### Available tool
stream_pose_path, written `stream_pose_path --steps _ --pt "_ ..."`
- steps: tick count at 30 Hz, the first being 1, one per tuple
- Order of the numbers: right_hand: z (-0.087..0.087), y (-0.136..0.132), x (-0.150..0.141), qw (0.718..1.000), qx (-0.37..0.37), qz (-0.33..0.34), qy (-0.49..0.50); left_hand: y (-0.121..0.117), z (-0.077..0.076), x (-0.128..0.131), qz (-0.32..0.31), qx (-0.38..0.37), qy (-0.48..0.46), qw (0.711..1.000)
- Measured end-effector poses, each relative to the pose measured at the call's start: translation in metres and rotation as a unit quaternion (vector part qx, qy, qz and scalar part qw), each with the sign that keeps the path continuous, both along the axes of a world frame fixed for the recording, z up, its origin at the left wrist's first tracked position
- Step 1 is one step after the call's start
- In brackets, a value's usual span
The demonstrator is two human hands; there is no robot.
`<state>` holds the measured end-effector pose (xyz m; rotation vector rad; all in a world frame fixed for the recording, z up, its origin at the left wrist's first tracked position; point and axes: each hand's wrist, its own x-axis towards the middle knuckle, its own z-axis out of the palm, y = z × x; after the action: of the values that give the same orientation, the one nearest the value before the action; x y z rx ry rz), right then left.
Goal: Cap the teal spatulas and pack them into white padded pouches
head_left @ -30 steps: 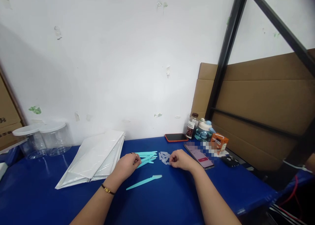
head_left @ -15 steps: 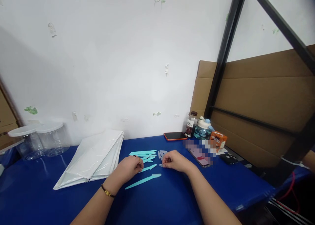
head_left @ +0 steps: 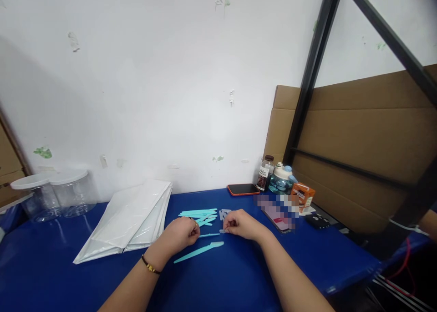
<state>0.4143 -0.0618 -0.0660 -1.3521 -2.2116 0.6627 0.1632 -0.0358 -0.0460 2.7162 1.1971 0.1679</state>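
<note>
My left hand (head_left: 182, 232) is closed on a turquoise eyebrow razor (head_left: 210, 235), its narrow end pointing right. Between the thumb and finger of my right hand (head_left: 241, 223) is a small translucent blade cap (head_left: 222, 231), very close to the razor's tip; whether they touch I cannot tell. One more eyebrow razor (head_left: 198, 252), with a pale blade end, lies nearer me on the table. Beyond my left hand is a loose pile of turquoise razors (head_left: 200, 212), partly hidden by the hand. Several translucent caps (head_left: 225, 212) lie beside that pile, behind my right fingers.
White plastic mailer bags (head_left: 133, 212) are stacked at left, with clear lidded jars (head_left: 73, 193) behind. Along the right stand a phone (head_left: 243, 189), a dark bottle (head_left: 264, 173), a blue jug (head_left: 282, 180), an orange box (head_left: 302, 196) and another phone (head_left: 278, 216). A black metal post (head_left: 309, 84) rises there.
The razor in my left hand has turned edge-on, and its tip has shifted slightly right and down toward the cap. The cap in my right hand has moved slightly left.
</note>
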Motion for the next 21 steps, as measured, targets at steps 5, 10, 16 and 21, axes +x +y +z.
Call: stream_pose_path --steps 5,10,16,21 --pt "-0.001 0.000 -0.002 0.999 -0.026 0.011 0.014 0.003 -0.004 -0.001 0.002 -0.013 -0.010 1.000" --pt "-0.002 -0.001 -0.013 0.997 -0.044 0.038 0.040 -0.004 -0.002 0.005 -0.004 -0.043 -0.030 0.999" --pt "0.000 0.001 -0.007 0.998 -0.017 0.006 0.054 -0.002 -0.003 0.003 0.009 -0.069 -0.052 0.996" --pt "0.006 0.003 0.013 0.987 0.089 -0.133 0.006 0.011 -0.010 -0.006 0.082 0.026 -0.055 0.995"
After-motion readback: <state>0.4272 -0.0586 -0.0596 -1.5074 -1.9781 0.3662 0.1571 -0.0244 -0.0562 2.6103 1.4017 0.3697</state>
